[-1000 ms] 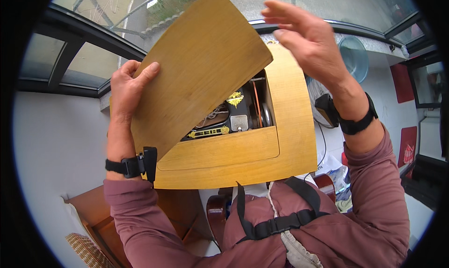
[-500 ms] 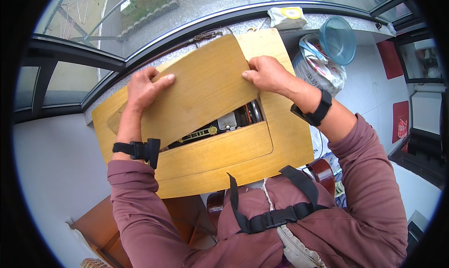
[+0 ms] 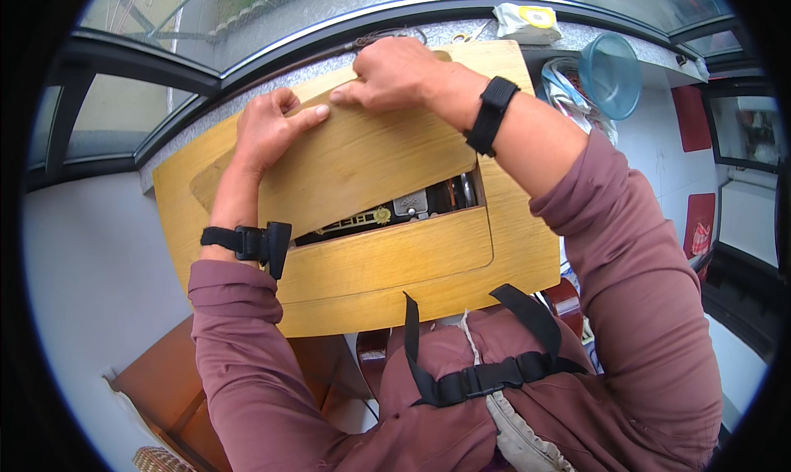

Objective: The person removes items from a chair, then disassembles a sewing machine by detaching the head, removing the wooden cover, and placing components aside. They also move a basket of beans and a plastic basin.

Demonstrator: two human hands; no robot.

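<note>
One wooden lid panel [image 3: 362, 163] lies tilted over the desk [image 3: 395, 282] opening, under both hands at its far edge. Left hand [image 3: 268, 130] presses flat, fingers spread; right hand [image 3: 391, 72] pinches the panel's upper rim. One sewing machine [image 3: 404, 208] shows in the remaining gap. One blue bowl [image 3: 611, 75] stands well apart, right.

The lid [image 3: 362, 163] is pale wood, smooth and satin, its grain running lengthwise. The table [image 3: 395, 266] is the same light wood, faintly glossy. In the slot at the lid's 5 o'clock sits black glossy metal [image 3: 412, 208] with gilt ornament. At 2 o'clock, a translucent blue plastic bowl [image 3: 611, 75]. The sleeves [image 3: 643, 291] are matt mauve cloth; the wrist straps [image 3: 491, 114] matt black.
</note>
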